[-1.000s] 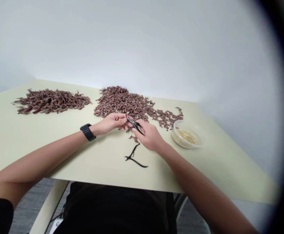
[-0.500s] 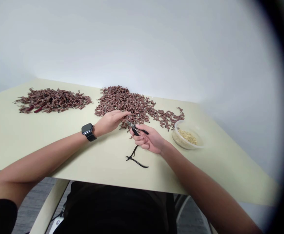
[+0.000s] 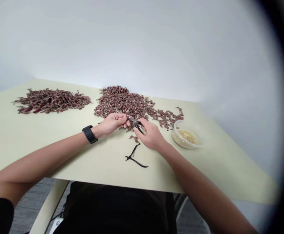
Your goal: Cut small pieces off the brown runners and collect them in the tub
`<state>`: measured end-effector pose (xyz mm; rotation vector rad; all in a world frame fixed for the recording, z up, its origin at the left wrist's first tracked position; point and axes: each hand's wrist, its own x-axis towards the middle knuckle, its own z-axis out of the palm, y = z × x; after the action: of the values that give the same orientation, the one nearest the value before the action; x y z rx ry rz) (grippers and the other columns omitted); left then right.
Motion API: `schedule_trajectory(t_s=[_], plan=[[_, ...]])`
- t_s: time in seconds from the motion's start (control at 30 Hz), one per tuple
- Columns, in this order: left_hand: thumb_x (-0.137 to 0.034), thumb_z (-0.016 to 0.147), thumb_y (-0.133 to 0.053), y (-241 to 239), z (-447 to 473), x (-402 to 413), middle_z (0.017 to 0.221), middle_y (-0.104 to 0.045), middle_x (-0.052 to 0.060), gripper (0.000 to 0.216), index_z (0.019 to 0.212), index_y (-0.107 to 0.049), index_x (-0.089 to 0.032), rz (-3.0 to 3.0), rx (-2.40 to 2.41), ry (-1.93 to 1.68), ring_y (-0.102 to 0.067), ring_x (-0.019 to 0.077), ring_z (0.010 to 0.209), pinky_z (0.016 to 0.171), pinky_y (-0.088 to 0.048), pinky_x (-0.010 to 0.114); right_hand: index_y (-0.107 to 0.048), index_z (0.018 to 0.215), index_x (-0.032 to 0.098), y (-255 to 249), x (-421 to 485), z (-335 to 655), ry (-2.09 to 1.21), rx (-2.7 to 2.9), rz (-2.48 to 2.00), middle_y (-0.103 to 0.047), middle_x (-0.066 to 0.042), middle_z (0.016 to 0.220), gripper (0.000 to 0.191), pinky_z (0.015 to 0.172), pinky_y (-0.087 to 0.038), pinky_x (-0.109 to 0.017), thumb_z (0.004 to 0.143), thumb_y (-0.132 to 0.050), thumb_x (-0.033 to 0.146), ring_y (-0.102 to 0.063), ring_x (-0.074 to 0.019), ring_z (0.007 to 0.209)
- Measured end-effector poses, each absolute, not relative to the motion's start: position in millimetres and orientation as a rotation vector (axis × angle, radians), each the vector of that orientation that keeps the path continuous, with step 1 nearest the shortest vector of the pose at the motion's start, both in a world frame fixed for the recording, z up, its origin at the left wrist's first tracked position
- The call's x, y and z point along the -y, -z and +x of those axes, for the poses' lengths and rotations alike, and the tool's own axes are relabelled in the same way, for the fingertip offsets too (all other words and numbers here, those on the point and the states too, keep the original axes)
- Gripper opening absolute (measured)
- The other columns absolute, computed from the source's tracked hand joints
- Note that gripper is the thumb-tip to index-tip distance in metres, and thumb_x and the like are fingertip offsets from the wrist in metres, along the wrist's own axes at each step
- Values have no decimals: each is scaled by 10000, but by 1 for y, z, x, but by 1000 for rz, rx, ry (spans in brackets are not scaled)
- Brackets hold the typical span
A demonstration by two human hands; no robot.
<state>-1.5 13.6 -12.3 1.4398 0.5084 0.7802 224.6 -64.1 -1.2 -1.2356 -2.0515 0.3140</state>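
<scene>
My right hand point(image 3: 151, 134) is closed round a pair of pliers point(image 3: 134, 121) with dark handles and metal jaws. The jaws point up and left, right at the fingertips of my left hand point(image 3: 112, 124). Those fingers are pinched together at the jaws, and whatever small piece sits between them is too small to make out. Just behind both hands spreads a large heap of small reddish-brown pieces point(image 3: 122, 100). A few loose pieces point(image 3: 134, 139) lie below the jaws. Nearer me, black cuticle nippers point(image 3: 130, 158) rest on the table with their handles spread.
A second brown heap point(image 3: 56, 100) lies on the left of the pale table point(image 3: 83, 165). To the right stands a clear plastic tub point(image 3: 181, 141) holding yellowish bits point(image 3: 187, 136). A trail of brown pieces point(image 3: 165, 117) reaches toward the tub. The wall point(image 3: 142, 48) rises behind.
My left hand has turned over, its fingers now pinched at the jaws. My right hand has rolled palm-down with the pliers. More loose pieces show on the table below the jaws.
</scene>
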Motion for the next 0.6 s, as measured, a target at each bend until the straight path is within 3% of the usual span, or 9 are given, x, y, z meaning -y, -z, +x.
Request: schedule_trajectory(t_s=[0.13, 0.6], plan=[[-445, 952, -667, 11, -2, -12, 908, -691, 84, 352, 870, -715, -106, 1420, -497, -744, -548, 95, 727, 725, -446, 230, -611, 1091, 200, -1, 64, 226, -283, 2091, -1217, -651, -48, 915, 230, 698, -378, -294, 968, -533, 377, -545, -184, 773], [-461, 925, -697, 9, 0, -10, 890, -702, 88, 356, 852, -711, -113, 1477, -488, -754, -570, 104, 723, 723, -470, 248, -616, 1036, 214, -9, 68, 224, -487, 2061, -1250, -540, 29, 660, 206, 658, -352, -283, 965, -542, 393, -486, -149, 621]])
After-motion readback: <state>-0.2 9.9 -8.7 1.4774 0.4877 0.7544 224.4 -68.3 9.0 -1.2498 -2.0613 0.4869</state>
